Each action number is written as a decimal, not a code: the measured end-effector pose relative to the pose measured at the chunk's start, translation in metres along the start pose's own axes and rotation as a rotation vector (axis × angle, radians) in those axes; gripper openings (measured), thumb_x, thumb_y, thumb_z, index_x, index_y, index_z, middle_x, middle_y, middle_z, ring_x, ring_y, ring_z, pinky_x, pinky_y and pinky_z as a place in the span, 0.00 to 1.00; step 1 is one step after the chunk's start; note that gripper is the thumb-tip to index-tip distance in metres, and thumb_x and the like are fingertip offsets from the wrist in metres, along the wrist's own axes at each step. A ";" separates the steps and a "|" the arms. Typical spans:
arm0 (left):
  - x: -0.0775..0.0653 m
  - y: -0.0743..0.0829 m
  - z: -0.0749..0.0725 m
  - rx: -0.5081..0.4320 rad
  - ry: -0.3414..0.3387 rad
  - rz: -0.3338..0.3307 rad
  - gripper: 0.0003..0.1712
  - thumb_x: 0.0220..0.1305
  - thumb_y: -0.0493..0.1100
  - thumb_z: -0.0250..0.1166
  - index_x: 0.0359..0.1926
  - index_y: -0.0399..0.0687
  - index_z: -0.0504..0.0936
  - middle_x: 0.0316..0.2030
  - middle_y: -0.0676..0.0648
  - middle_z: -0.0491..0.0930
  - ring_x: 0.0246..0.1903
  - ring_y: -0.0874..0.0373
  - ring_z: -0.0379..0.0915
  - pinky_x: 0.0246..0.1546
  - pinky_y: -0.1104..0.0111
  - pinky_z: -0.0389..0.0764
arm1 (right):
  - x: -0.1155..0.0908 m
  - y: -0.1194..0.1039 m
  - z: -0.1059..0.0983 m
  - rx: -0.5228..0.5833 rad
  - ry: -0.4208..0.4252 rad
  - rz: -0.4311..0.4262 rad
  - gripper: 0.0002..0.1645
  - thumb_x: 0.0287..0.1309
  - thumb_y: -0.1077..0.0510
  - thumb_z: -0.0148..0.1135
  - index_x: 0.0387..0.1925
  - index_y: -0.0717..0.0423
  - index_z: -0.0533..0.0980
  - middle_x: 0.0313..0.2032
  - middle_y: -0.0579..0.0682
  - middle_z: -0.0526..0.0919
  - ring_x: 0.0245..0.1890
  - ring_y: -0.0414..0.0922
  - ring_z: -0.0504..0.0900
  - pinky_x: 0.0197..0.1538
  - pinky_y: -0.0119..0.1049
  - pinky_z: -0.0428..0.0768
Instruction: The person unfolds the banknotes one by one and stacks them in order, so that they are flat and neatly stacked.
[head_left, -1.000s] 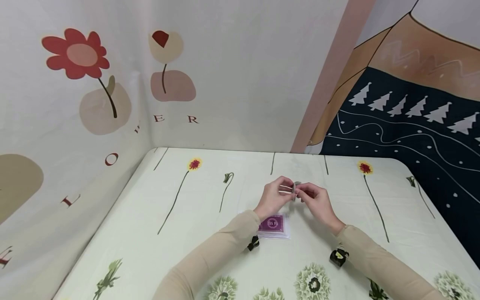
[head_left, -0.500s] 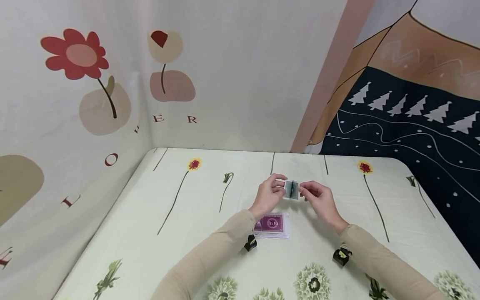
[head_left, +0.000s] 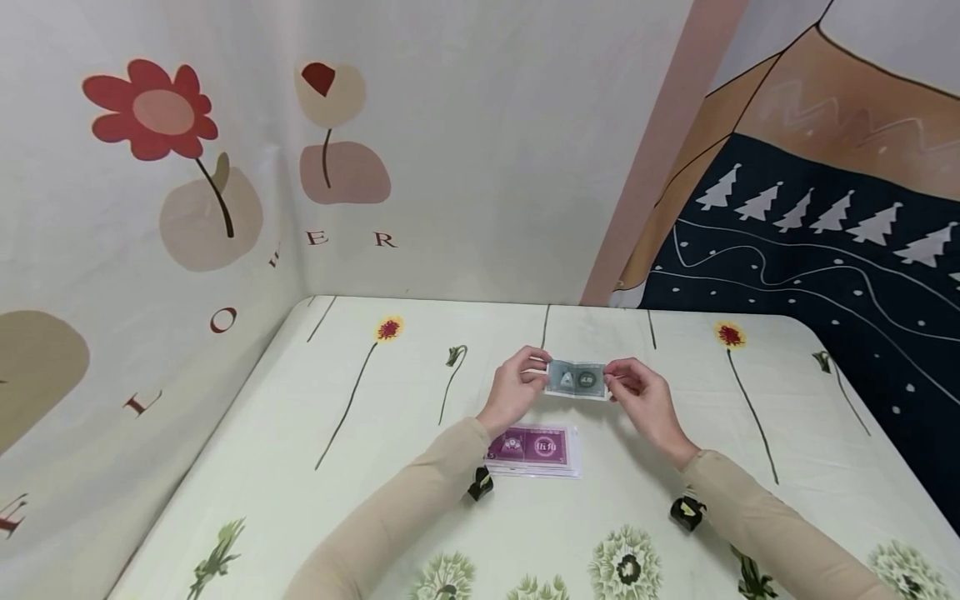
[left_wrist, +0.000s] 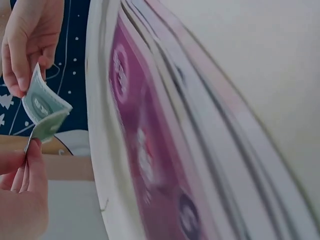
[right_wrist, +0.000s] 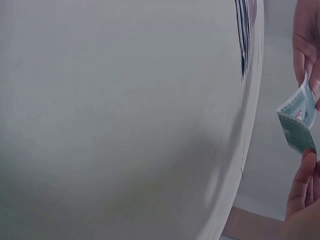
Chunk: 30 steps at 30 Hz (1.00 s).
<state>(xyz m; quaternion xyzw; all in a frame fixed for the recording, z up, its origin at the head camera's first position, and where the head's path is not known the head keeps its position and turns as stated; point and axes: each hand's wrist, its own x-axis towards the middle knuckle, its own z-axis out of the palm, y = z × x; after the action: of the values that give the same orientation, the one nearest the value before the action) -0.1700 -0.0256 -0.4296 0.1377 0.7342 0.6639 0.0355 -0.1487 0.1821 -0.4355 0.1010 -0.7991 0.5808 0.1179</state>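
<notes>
A green banknote [head_left: 576, 380] with a crease down its middle is stretched between both hands above the table. My left hand [head_left: 515, 390] pinches its left end, and my right hand [head_left: 642, 402] pinches the right end between thumb and fingers. Both wrist views show the banknote [left_wrist: 47, 107] bent at its crease, so its halves stand at an angle. Below the left hand, a purple banknote [head_left: 534, 446] lies on top of a flat stack with pale edges. The left forearm and its wrist camera stand close to the stack's left end.
A black wrist camera [head_left: 481, 483] hangs under the left wrist and another [head_left: 687, 513] under the right. The table [head_left: 420, 392] has a flower-printed cloth. Printed curtains [head_left: 480, 167] stand behind it and to the left.
The green banknote was folded and edge-on; it has been opened out flat as my left hand moved left. My right hand shifted slightly right. More of the purple banknote shows.
</notes>
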 end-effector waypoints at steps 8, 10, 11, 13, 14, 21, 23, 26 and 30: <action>0.010 -0.036 -0.011 -0.010 0.040 -0.044 0.15 0.58 0.22 0.60 0.47 0.33 0.77 0.44 0.35 0.81 0.43 0.44 0.81 0.41 0.66 0.82 | 0.004 0.028 -0.003 -0.038 -0.001 0.067 0.09 0.60 0.71 0.59 0.42 0.72 0.77 0.38 0.66 0.81 0.33 0.38 0.80 0.35 0.23 0.79; 0.010 -0.037 -0.013 -0.007 0.043 -0.045 0.15 0.58 0.23 0.61 0.46 0.33 0.77 0.43 0.35 0.81 0.42 0.44 0.81 0.41 0.66 0.82 | 0.004 0.034 -0.004 -0.044 -0.004 0.079 0.09 0.60 0.70 0.60 0.43 0.70 0.77 0.38 0.63 0.81 0.33 0.36 0.79 0.36 0.23 0.78; 0.010 -0.037 -0.014 -0.004 0.043 -0.042 0.14 0.58 0.23 0.61 0.46 0.32 0.77 0.43 0.35 0.81 0.42 0.43 0.81 0.41 0.66 0.82 | 0.005 0.035 -0.004 -0.051 -0.007 0.082 0.09 0.60 0.69 0.60 0.43 0.69 0.77 0.39 0.62 0.81 0.34 0.36 0.79 0.37 0.22 0.78; 0.009 -0.037 -0.017 0.003 0.044 -0.038 0.14 0.58 0.24 0.62 0.46 0.32 0.78 0.43 0.34 0.80 0.43 0.43 0.81 0.42 0.66 0.82 | 0.005 0.034 -0.005 -0.062 -0.013 0.083 0.10 0.60 0.69 0.61 0.44 0.68 0.77 0.39 0.61 0.81 0.35 0.36 0.79 0.38 0.22 0.78; 0.009 -0.037 -0.018 0.010 0.045 -0.035 0.14 0.58 0.24 0.62 0.46 0.32 0.78 0.43 0.34 0.80 0.43 0.42 0.81 0.42 0.65 0.82 | 0.005 0.034 -0.005 -0.066 -0.014 0.082 0.10 0.60 0.69 0.61 0.43 0.68 0.78 0.39 0.60 0.81 0.35 0.36 0.79 0.38 0.22 0.78; 0.005 -0.037 -0.030 0.064 0.071 -0.052 0.13 0.57 0.25 0.63 0.44 0.34 0.80 0.40 0.39 0.82 0.40 0.48 0.81 0.41 0.68 0.82 | 0.005 0.030 -0.003 -0.062 -0.065 0.091 0.10 0.60 0.69 0.62 0.44 0.68 0.78 0.37 0.59 0.82 0.33 0.39 0.80 0.37 0.28 0.80; 0.003 -0.037 -0.033 0.068 0.075 -0.066 0.13 0.56 0.25 0.63 0.44 0.34 0.80 0.39 0.40 0.82 0.39 0.50 0.81 0.41 0.68 0.82 | 0.004 0.029 -0.001 -0.048 -0.083 0.090 0.10 0.59 0.70 0.62 0.43 0.68 0.78 0.36 0.60 0.82 0.32 0.40 0.80 0.36 0.33 0.82; 0.000 -0.037 -0.036 0.082 0.080 -0.081 0.13 0.56 0.24 0.63 0.43 0.35 0.80 0.38 0.42 0.81 0.38 0.51 0.81 0.41 0.69 0.82 | 0.004 0.028 0.001 -0.028 -0.097 0.083 0.09 0.59 0.70 0.62 0.42 0.69 0.79 0.35 0.60 0.82 0.29 0.40 0.81 0.35 0.38 0.83; -0.003 -0.036 -0.040 0.091 0.100 -0.095 0.14 0.55 0.24 0.63 0.43 0.34 0.80 0.37 0.42 0.81 0.38 0.52 0.81 0.40 0.69 0.82 | 0.003 0.027 0.005 -0.021 -0.120 0.084 0.09 0.59 0.70 0.62 0.42 0.69 0.79 0.33 0.59 0.83 0.28 0.40 0.81 0.35 0.41 0.83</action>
<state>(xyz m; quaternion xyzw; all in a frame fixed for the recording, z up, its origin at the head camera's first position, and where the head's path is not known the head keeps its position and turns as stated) -0.1815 -0.0677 -0.4607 0.0709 0.7701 0.6336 0.0238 -0.1604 0.1856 -0.4603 0.1010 -0.8143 0.5697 0.0465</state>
